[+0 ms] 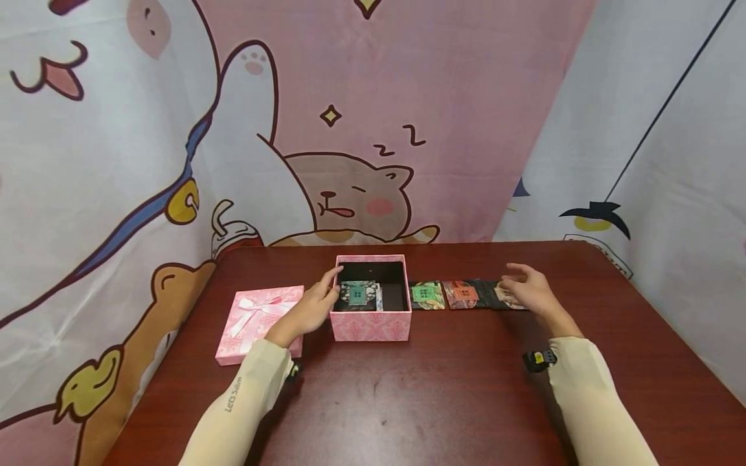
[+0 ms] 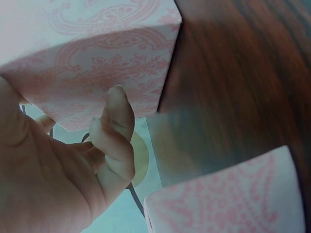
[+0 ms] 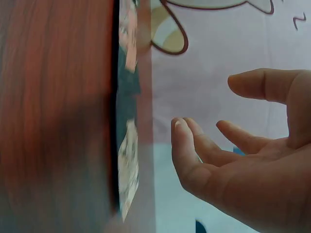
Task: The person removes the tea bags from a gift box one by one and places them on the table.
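A pink patterned gift box stands without its lid, its inside black. In it, toward the left, lies a dark packet with a teal label. My left hand rests at the box's left wall, fingertips right at the rim. From the left wrist view, its fingers are loosely bent beside that wall. My right hand hovers above a dark packet with a cream pattern, thumb and fingers apart and holding nothing. The right wrist view shows a gap between that hand and the flat packets.
Right of the box, a packet with a green label and one with an orange label lie in a row. The pink lid with a ribbon bow sits left on the brown table. A cartoon-print cloth hangs behind.
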Action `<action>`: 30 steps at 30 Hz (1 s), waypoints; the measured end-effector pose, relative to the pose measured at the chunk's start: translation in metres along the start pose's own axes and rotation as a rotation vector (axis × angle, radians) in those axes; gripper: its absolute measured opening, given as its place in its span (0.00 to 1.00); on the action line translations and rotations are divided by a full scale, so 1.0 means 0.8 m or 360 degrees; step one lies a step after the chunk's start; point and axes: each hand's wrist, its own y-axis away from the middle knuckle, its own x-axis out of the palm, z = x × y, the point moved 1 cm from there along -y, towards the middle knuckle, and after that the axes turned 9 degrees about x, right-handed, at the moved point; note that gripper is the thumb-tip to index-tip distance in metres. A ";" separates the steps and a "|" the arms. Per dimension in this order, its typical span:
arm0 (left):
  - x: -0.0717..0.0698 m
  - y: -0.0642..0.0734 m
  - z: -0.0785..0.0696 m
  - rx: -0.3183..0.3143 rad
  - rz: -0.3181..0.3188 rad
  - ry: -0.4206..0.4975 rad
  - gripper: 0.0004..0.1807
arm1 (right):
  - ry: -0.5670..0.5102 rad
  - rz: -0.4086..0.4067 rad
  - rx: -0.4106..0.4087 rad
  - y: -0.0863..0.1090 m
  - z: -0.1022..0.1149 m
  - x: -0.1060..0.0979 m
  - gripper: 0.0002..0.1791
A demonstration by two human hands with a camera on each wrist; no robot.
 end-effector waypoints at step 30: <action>-0.001 0.002 0.001 -0.0003 0.0001 0.0003 0.29 | -0.0081 0.0187 -0.0114 0.012 0.070 0.064 0.28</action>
